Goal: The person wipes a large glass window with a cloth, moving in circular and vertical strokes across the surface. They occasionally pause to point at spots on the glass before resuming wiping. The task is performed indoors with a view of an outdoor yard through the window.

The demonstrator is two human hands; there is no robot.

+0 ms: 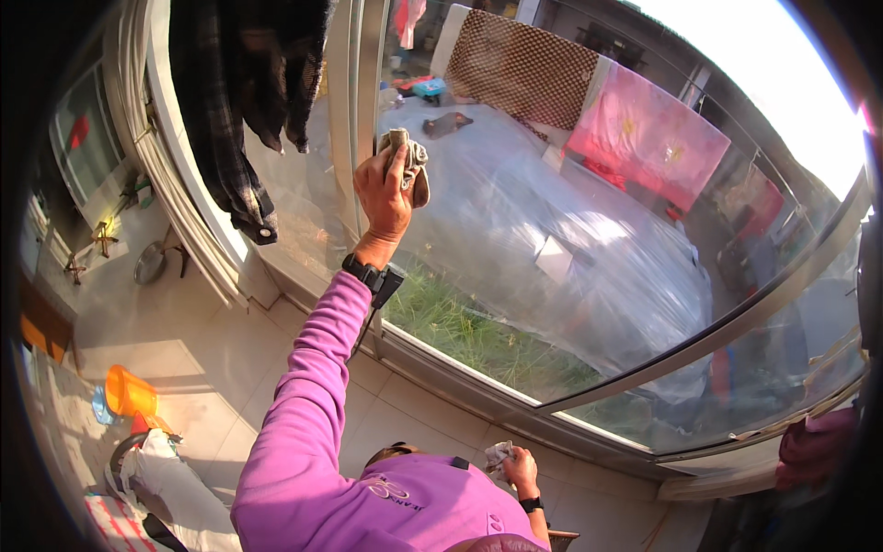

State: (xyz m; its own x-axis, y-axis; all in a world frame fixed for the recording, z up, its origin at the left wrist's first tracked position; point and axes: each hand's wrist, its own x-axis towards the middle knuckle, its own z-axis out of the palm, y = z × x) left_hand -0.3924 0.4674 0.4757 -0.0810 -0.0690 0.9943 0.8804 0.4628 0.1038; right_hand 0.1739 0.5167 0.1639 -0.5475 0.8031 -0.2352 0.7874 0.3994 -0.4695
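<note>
My left hand (385, 196) is raised high, holding a crumpled grey-beige cloth (416, 162) against or just in front of the window pane (476, 228), beside the upright metal frame (369, 90). Whether the cloth touches the glass cannot be told. Low beside my body, my right hand (522, 470) grips a crumpled whitish cloth (498, 457). Both wrists wear black bands, and the left one carries a small black device (388, 284).
Dark clothes (241, 138) hang left of the pane, near gathered curtains (172, 200). An orange bucket (127, 391) stands on the tiled floor at left. Outside, plastic sheeting (552, 234) lies behind the glass. The window's lower rail (469, 386) crosses in front of me.
</note>
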